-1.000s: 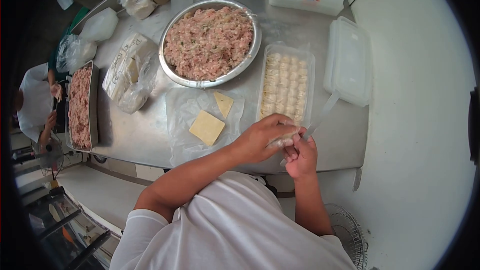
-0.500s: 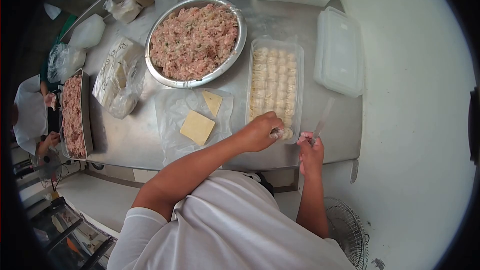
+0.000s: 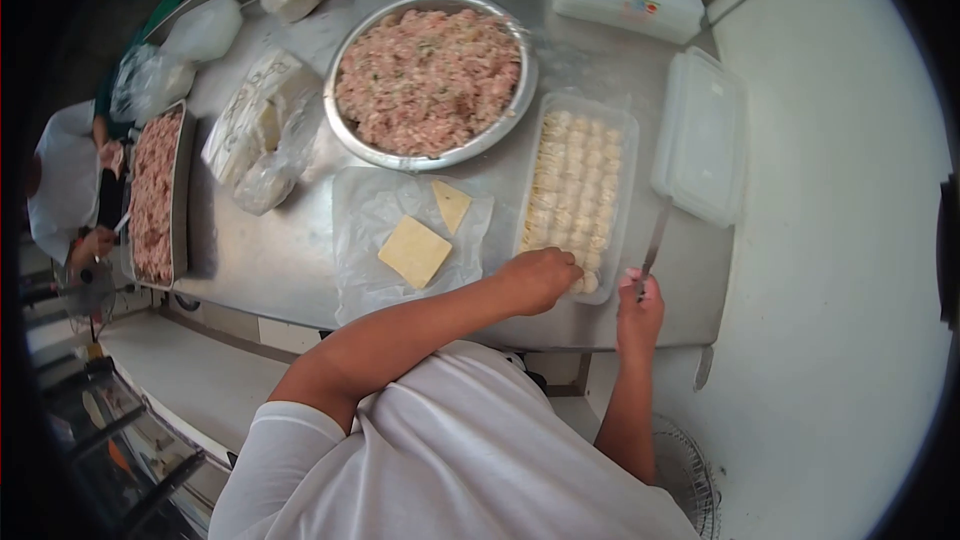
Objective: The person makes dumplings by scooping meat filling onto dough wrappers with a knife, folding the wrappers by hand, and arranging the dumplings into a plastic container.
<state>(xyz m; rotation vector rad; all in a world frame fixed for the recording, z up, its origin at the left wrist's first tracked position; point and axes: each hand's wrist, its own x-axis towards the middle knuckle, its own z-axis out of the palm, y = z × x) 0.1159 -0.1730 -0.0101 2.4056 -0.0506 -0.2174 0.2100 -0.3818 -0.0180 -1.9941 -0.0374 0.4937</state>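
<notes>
Dumplings (image 3: 575, 180) rowed in tub (image 3: 629, 155), approx. 1 o'clock of our L hand (image 3: 540, 280). L hand: fingers bent together over tub's near end; whether they clamp a dumpling, we can't tell. R hand (image 3: 640, 315), just beside tub at 5 o'clock, is clamped on blade (image 3: 656, 242), tip betw. 12 & 1. We note meat (image 3: 430, 80) in bowl (image 3: 475, 152) at 10 o'clock of tub, wrappers (image 3: 415, 252) at 8, box (image 3: 700, 135) at 2.

Left grip (image 3: 543, 280) over near end of tub (image 3: 626, 180), dumplings (image 3: 580, 170) inside. Right grip (image 3: 640, 310), blade (image 3: 656, 240) within, just right of tub. Left of left grip, on surface (image 3: 255, 280): wrappers (image 3: 414, 253) on sheet (image 3: 362, 215). Behind these: bowl (image 3: 345, 135), mince (image 3: 430, 80) inside. Beyond right grip: second tub (image 3: 700, 140).
</notes>
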